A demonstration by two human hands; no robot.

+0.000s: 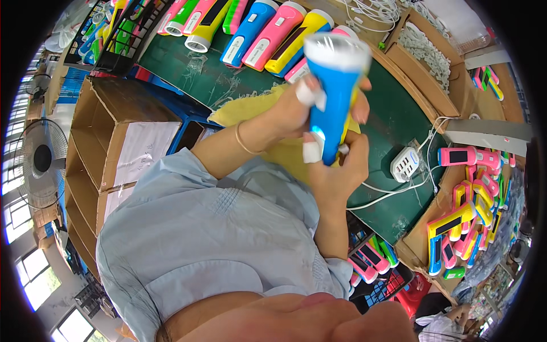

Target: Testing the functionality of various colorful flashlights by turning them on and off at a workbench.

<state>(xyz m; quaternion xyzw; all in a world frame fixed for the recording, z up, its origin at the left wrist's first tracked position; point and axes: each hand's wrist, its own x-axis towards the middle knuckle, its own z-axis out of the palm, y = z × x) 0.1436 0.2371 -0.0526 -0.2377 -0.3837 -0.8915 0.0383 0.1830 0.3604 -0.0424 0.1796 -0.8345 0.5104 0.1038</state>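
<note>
A blue flashlight (333, 97) with a clear, whitish head is held tilted above the bench, its head at the far end and slightly blurred. My left hand (302, 105), with white wrapping on thumb and fingers, closes round its body from the left. Lower down, my right hand (347, 165) grips the tail end, also with a white-wrapped fingertip. A strip of yellow shows along the flashlight's right side. Beneath my hands a yellow cloth (250, 106) lies on the green bench top (379, 142). Beyond them stands a row of flashlights, including a pink one (273, 35).
A white USB charging hub (405, 164) with cables sits on the bench at right. Many colourful flashlights (456, 222) are piled beyond the right edge. A cardboard box (421, 54) holds small white parts. Cardboard shelving (94, 148) stands left, beside a black crate (108, 43).
</note>
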